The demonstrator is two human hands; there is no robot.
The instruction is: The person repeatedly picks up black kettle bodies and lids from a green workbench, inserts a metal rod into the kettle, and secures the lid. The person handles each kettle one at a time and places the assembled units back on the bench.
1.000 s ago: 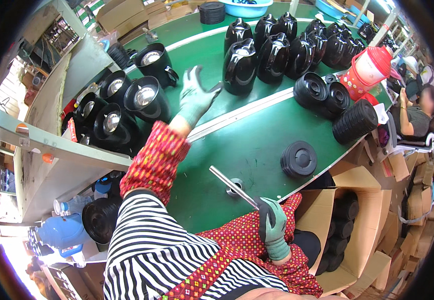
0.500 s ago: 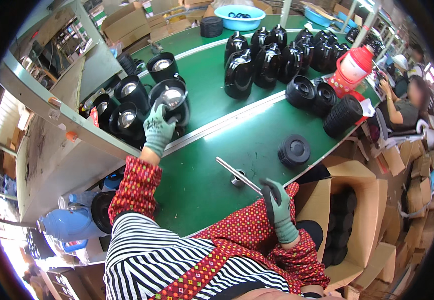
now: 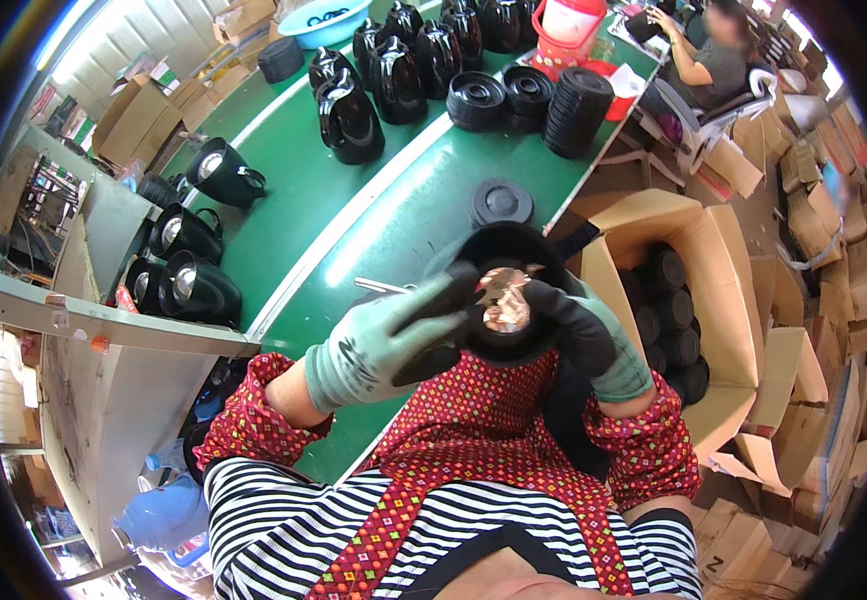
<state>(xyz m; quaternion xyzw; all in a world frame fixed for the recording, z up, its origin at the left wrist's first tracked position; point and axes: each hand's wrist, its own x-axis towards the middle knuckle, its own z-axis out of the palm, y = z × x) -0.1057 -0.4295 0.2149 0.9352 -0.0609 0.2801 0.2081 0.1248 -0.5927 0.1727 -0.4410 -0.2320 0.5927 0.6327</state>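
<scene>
In front of my apron I have a black jug body [image 3: 510,243] between both gloved hands, its round opening facing me and a shiny, mirror-like disc showing inside. My left hand [image 3: 386,340] is closed on its left side, fingers across the rim. From the other side my right hand [image 3: 594,335] grips the jug, with a dark fingertip reaching over the opening. A silver metal rod [image 3: 382,286] lies on the green table [image 3: 314,330], partly hidden behind my left hand. Beyond the jug, a small stack of black round lids [image 3: 502,202] rests on the table.
Several similar jug bodies [image 3: 199,285] stand at the left. Finished-looking black jugs [image 3: 351,125] are grouped farther back, near stacked black parts [image 3: 576,115] and a red bucket [image 3: 566,35]. An open carton [image 3: 729,300] with black pieces stands at my right. A co-worker [image 3: 719,60] sits at far right.
My left hand has brought a black jug body from the left group to in front of me. My right hand has left the rod and now grips the jug too. The view has shifted.
</scene>
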